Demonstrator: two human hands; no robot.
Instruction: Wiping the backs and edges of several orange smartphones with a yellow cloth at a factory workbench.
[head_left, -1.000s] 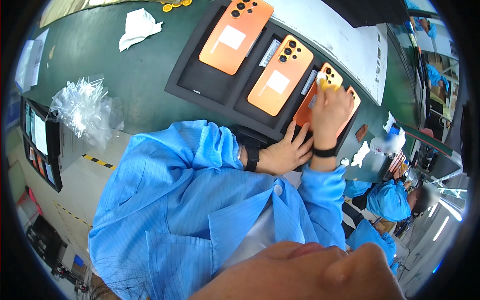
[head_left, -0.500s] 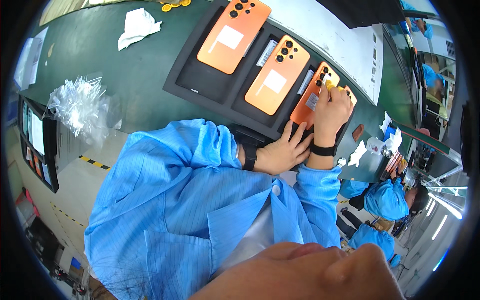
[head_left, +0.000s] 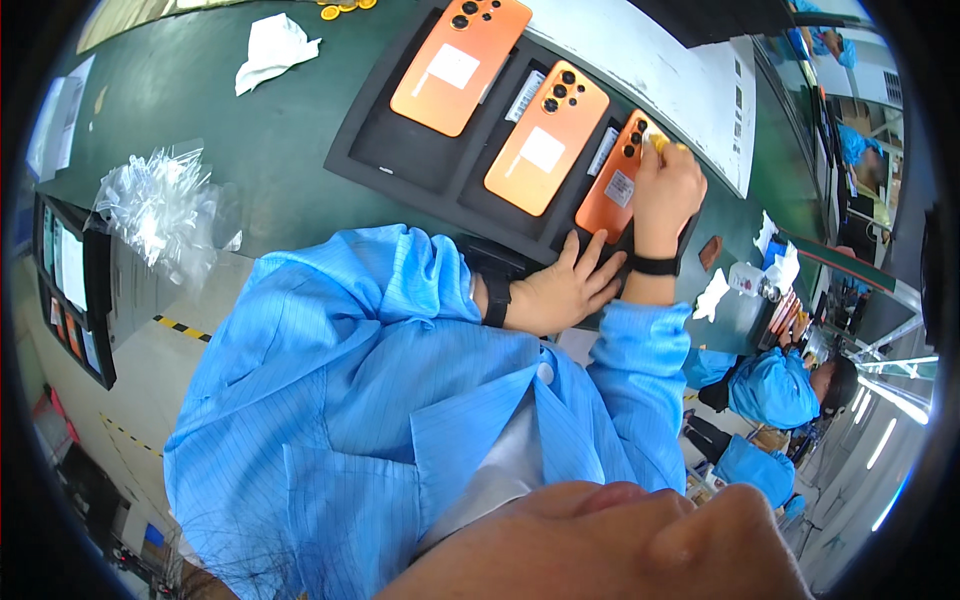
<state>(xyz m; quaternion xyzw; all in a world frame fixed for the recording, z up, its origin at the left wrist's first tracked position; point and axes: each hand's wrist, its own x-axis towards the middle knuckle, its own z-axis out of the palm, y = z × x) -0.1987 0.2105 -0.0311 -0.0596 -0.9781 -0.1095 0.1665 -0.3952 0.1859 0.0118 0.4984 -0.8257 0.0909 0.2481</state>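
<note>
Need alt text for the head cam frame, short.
A person in a blue coat works at a dark green bench: the right hand presses a small yellow piece against the nearest of three orange phones lying face down in a black tray, while the left hand rests flat on the tray's edge.

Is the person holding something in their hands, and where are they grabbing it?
The right hand pinches a small yellow thing at its fingertips, over the orange phone in the black tray. The left hand holds nothing; it rests flat on the tray's edge.

Bare green bench (head_left: 250,150) lies open between the black tray (head_left: 390,150) and crumpled plastic bags (head_left: 160,205).
</note>
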